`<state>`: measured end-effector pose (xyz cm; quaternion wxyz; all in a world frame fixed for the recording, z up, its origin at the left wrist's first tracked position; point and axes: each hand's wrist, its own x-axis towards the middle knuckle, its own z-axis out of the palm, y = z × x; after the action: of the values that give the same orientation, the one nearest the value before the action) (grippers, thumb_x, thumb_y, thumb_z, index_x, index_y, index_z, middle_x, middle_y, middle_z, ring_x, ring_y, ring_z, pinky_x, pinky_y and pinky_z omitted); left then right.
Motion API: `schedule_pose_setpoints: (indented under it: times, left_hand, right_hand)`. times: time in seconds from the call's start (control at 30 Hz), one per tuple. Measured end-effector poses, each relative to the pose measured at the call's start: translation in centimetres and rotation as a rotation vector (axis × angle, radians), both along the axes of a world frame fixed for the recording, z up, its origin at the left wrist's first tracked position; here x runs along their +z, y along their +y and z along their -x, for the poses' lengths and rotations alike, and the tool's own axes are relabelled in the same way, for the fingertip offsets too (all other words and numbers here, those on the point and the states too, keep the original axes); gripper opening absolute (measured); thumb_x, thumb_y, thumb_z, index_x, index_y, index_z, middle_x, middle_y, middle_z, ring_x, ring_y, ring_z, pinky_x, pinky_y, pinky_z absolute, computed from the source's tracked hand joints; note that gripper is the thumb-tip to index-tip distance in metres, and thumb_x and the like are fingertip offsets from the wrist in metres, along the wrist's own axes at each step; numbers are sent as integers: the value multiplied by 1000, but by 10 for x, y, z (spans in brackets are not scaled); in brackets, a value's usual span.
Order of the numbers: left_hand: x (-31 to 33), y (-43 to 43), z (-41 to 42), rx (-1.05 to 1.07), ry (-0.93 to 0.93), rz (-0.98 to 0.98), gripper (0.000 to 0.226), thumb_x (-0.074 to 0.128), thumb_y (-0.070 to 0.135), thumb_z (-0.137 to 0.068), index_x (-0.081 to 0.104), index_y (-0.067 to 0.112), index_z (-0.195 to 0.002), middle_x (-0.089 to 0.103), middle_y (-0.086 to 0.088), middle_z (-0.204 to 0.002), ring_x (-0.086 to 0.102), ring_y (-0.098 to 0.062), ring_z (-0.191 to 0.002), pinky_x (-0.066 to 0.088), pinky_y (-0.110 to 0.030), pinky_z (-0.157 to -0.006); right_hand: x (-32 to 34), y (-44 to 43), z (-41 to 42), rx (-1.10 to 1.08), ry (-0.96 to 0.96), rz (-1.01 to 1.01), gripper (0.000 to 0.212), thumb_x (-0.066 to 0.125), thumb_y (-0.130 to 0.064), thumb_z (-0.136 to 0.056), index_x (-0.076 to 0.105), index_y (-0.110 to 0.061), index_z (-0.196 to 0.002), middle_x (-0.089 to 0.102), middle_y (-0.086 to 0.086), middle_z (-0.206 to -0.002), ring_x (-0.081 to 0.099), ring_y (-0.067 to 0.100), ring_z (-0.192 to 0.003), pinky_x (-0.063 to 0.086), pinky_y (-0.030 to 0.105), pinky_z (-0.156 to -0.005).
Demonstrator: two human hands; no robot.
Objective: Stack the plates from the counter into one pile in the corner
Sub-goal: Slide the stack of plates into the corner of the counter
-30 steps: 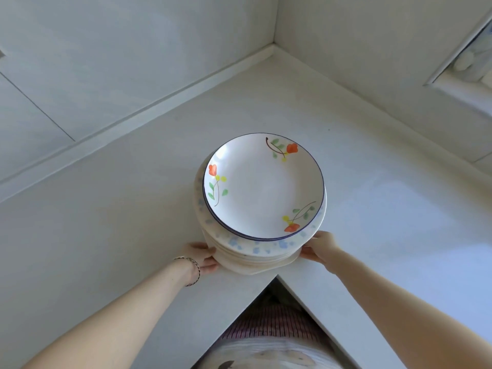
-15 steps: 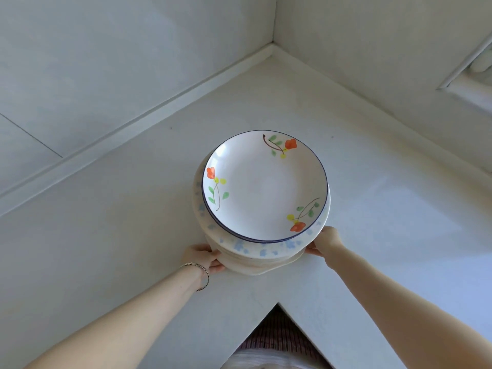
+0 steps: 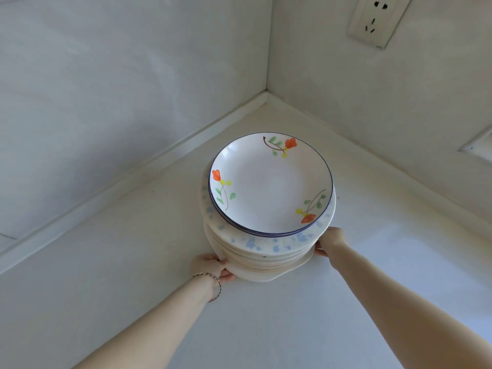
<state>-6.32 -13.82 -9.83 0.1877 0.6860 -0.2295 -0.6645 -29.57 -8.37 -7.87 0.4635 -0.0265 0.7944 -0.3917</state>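
- A pile (image 3: 266, 257) of plates stands upright on a white counter (image 3: 119, 275), its long axis running straight up and every plate facing upward.
- Beyond the pile, a little way off, two white walls meet at the corner (image 3: 267, 93).
- The top plate (image 3: 271, 187) is white with a dark blue rim and three orange flowers; under it sits a blue-speckled plate (image 3: 300, 238).
- Your left hand (image 3: 210, 266) grips the pile's lower left edge, thumb on the rim and fingers curled beneath it; a bracelet (image 3: 213, 282) circles that wrist.
- Your right hand (image 3: 331, 241) holds the pile's lower right edge, its fingers mostly hidden behind the plates.
- Whether the pile's base touches the counter cannot be told.
- A socket (image 3: 378, 20) is on the wall, above and right of the pile.
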Motion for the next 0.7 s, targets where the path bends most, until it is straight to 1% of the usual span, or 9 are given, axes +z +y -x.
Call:
schedule_pose_setpoints:
  times: [0.07,0.17,0.23,0.3,0.33,0.43,0.53,0.6,0.7]
  left_hand:
    - [-2,-20,17,13,1,-5,16,51,-12,-88,51,-1,-76,57,-16,-72,58,-25,-61,51,-24,-32]
    - [-2,-49,42,25,15,-1,19,50,-12,-89,49,-3,-73,56,-16,-70,56,-24,-60,52,-24,-33]
    - [-2,-69,58,40,37,0,26,48,-13,-89,47,-1,-67,55,-16,-68,55,-25,-60,58,-33,-51]
    - [0,-88,73,65,61,1,27,47,-15,-89,46,-1,-66,54,-17,-68,55,-25,-60,53,-44,-76]
    - [0,-96,79,75,63,4,27,47,-15,-89,46,-1,-66,54,-17,-68,55,-26,-60,51,-46,-80]
    - [1,-121,95,92,66,6,27,47,-16,-88,46,-1,-66,54,-18,-68,55,-26,-60,51,-48,-72]
    - [-2,-143,109,85,80,-2,24,48,-18,-87,47,-2,-68,56,-20,-70,56,-27,-61,52,-49,-79]
    - [-3,-151,116,50,85,-12,21,48,-18,-87,49,-3,-72,57,-21,-71,58,-28,-61,56,-46,-70]
    - [-2,-160,129,34,87,-10,19,47,-17,-87,50,-3,-74,57,-22,-70,58,-29,-60,56,-43,-60]
  right_hand:
    - [0,-25,16,-13,7,-4,31,39,8,-88,54,-8,-66,55,11,-69,51,23,-58,48,30,-49]
    - [0,-64,41,-17,32,-19,26,40,5,-88,54,-5,-69,54,11,-67,49,23,-56,46,30,-48]
    - [-1,-89,55,-16,54,-21,24,40,5,-87,51,-3,-67,52,10,-66,47,23,-55,44,29,-48]
    - [-3,-111,68,-11,71,-12,24,40,5,-86,49,-5,-66,50,10,-64,45,23,-54,44,27,-44]
    - [-4,-120,73,-12,81,-10,24,41,5,-86,49,-7,-66,49,10,-63,44,22,-54,43,23,-39]
    - [-5,-146,89,-25,109,-8,24,42,4,-85,47,-7,-64,45,8,-60,39,20,-50,38,19,-34]
    - [-7,-171,102,-30,153,-5,33,43,3,-86,38,-10,-56,38,8,-55,33,19,-47,32,19,-37]
    - [-7,-184,109,-35,178,-4,38,43,3,-87,34,-11,-53,35,8,-53,29,19,-46,30,20,-37]
    - [-4,-196,116,-95,168,47,29,49,4,-85,51,-7,-59,41,8,-55,34,19,-47,34,26,-41]
